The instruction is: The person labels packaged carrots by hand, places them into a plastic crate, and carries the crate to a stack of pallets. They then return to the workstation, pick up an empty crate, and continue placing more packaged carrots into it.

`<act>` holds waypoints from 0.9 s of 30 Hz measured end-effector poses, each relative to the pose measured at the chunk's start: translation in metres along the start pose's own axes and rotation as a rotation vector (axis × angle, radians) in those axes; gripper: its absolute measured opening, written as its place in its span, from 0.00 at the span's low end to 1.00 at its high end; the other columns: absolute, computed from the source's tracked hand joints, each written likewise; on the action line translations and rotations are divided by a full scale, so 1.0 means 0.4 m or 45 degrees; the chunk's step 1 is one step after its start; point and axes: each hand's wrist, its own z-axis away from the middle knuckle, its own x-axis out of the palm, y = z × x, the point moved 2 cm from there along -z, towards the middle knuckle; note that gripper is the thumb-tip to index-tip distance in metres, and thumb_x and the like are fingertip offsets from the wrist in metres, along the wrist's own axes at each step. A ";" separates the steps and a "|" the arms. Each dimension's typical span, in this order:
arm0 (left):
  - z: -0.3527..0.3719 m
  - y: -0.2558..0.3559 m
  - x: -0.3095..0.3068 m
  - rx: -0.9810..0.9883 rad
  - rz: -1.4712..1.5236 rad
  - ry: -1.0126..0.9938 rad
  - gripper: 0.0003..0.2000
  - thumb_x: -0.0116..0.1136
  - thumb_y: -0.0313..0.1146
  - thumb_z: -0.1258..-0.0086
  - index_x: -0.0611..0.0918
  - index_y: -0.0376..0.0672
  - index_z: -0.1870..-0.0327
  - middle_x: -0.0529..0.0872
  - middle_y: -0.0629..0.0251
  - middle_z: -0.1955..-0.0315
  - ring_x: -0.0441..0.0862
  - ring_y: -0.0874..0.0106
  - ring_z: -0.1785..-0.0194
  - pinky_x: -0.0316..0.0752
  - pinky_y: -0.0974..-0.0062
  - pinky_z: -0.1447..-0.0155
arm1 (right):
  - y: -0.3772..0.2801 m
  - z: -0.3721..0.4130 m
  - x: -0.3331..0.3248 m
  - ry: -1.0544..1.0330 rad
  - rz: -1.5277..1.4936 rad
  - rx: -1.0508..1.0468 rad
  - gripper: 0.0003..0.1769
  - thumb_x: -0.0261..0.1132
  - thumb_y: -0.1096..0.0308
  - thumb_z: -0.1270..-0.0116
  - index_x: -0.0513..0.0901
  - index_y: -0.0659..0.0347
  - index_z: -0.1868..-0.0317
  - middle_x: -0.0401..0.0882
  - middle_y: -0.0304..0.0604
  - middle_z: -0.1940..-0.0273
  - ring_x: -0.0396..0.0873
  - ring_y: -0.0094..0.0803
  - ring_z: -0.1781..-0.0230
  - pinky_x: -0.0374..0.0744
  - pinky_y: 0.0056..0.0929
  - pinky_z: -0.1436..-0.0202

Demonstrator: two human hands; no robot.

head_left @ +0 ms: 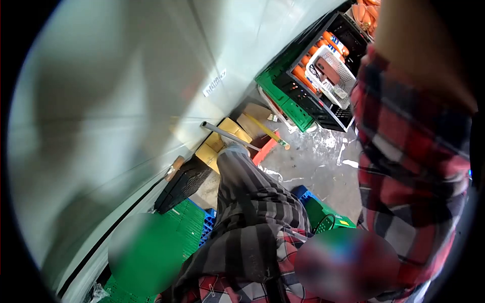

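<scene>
Neither of my hands shows in the head view. A raised arm in a red plaid sleeve (404, 151) fills the right side, and its bare forearm (429, 45) runs off the top edge. Nearest to that sleeve is a white plastic basket (345, 102), holding a brown phone-like case (327, 70) and what look like glasses. The basket sits in a black crate (323, 112) with orange carrots (301, 77), some in printed bags. My lap and leg, in dark striped cloth (252, 197), take up the middle.
Beneath the black crate stands a green crate (290, 108). By my foot are yellow cardboard boxes (233, 129), a grey pipe (225, 134), a yellow stick (268, 131) and a red tray-like thing (269, 147). Green crates (184, 222) lie at lower left, beside the pale wall (151, 76).
</scene>
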 end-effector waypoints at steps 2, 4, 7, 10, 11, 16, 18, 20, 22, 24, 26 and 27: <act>0.072 -0.169 0.038 -0.209 -0.061 -0.051 0.22 0.48 0.50 0.32 0.72 0.43 0.45 0.81 0.62 0.60 0.80 0.71 0.60 0.79 0.70 0.60 | 0.090 0.086 0.000 -0.044 0.011 0.270 0.18 0.58 0.57 0.35 0.77 0.59 0.79 0.74 0.46 0.81 0.75 0.41 0.79 0.73 0.37 0.74; 0.143 -0.321 0.082 -0.378 -0.096 -0.130 0.22 0.48 0.50 0.32 0.71 0.43 0.45 0.81 0.61 0.60 0.80 0.71 0.60 0.79 0.70 0.60 | 0.146 0.143 0.002 -0.045 0.024 0.424 0.18 0.58 0.57 0.35 0.77 0.59 0.79 0.74 0.46 0.81 0.76 0.40 0.78 0.73 0.37 0.74; 0.254 -0.502 0.169 -0.556 -0.099 -0.223 0.23 0.47 0.50 0.32 0.71 0.42 0.45 0.81 0.61 0.59 0.80 0.70 0.61 0.78 0.70 0.60 | 0.212 0.197 -0.002 -0.013 0.032 0.517 0.18 0.58 0.57 0.35 0.77 0.60 0.79 0.75 0.46 0.80 0.76 0.40 0.78 0.73 0.37 0.73; 0.324 -0.638 0.246 -0.651 -0.086 -0.282 0.23 0.47 0.50 0.32 0.71 0.42 0.44 0.81 0.61 0.59 0.80 0.70 0.61 0.78 0.70 0.60 | 0.255 0.212 0.007 0.004 0.043 0.517 0.18 0.57 0.57 0.35 0.77 0.60 0.78 0.75 0.46 0.80 0.76 0.40 0.78 0.74 0.37 0.73; 0.339 -0.677 0.275 -0.665 -0.066 -0.286 0.23 0.47 0.50 0.32 0.71 0.42 0.44 0.81 0.61 0.59 0.80 0.70 0.61 0.78 0.70 0.60 | 0.275 0.213 0.008 0.003 0.053 0.495 0.18 0.57 0.57 0.35 0.77 0.60 0.78 0.75 0.46 0.80 0.76 0.39 0.78 0.74 0.37 0.72; 0.396 -0.855 0.377 -0.679 0.020 -0.284 0.24 0.46 0.50 0.31 0.70 0.42 0.43 0.81 0.60 0.59 0.80 0.69 0.61 0.78 0.70 0.60 | 0.354 0.219 0.042 0.005 0.093 0.375 0.18 0.57 0.57 0.34 0.77 0.60 0.77 0.76 0.46 0.79 0.77 0.39 0.77 0.74 0.37 0.72; 0.431 -0.885 0.384 -0.684 0.028 -0.257 0.24 0.46 0.50 0.31 0.70 0.42 0.43 0.81 0.60 0.59 0.80 0.69 0.61 0.78 0.70 0.60 | 0.375 0.211 0.037 -0.010 0.102 0.321 0.18 0.57 0.57 0.34 0.78 0.60 0.77 0.76 0.46 0.79 0.77 0.39 0.77 0.75 0.37 0.71; 0.477 -0.900 0.385 -0.685 0.040 -0.232 0.24 0.46 0.51 0.31 0.70 0.41 0.42 0.81 0.60 0.59 0.80 0.69 0.61 0.78 0.70 0.60 | 0.385 0.201 0.023 -0.017 0.125 0.248 0.18 0.57 0.57 0.34 0.78 0.60 0.77 0.76 0.46 0.79 0.77 0.38 0.77 0.75 0.37 0.71; 0.530 -0.914 0.382 -0.690 0.065 -0.193 0.24 0.46 0.51 0.31 0.70 0.41 0.42 0.81 0.60 0.59 0.80 0.68 0.61 0.78 0.70 0.60 | 0.385 0.173 0.008 -0.033 0.157 0.130 0.18 0.57 0.57 0.34 0.78 0.60 0.76 0.77 0.46 0.78 0.77 0.38 0.77 0.75 0.37 0.71; 0.598 -0.935 0.369 -0.716 0.088 -0.131 0.25 0.45 0.51 0.31 0.69 0.41 0.42 0.81 0.60 0.59 0.80 0.68 0.61 0.78 0.70 0.60 | 0.364 0.139 -0.002 -0.054 0.193 -0.029 0.18 0.56 0.57 0.34 0.78 0.61 0.76 0.77 0.46 0.78 0.78 0.38 0.76 0.75 0.37 0.70; 0.666 -0.950 0.342 -0.738 0.105 -0.074 0.25 0.45 0.51 0.31 0.69 0.41 0.41 0.81 0.60 0.58 0.80 0.68 0.61 0.78 0.70 0.60 | 0.320 0.097 -0.006 -0.065 0.243 -0.205 0.18 0.56 0.57 0.34 0.78 0.61 0.76 0.77 0.47 0.78 0.78 0.38 0.76 0.75 0.36 0.70; 0.697 -0.962 0.329 -0.753 0.112 -0.052 0.25 0.45 0.51 0.31 0.69 0.41 0.41 0.81 0.60 0.58 0.80 0.68 0.61 0.78 0.70 0.60 | 0.300 0.080 -0.006 -0.060 0.270 -0.290 0.18 0.56 0.57 0.34 0.78 0.61 0.75 0.77 0.47 0.78 0.78 0.37 0.76 0.75 0.36 0.70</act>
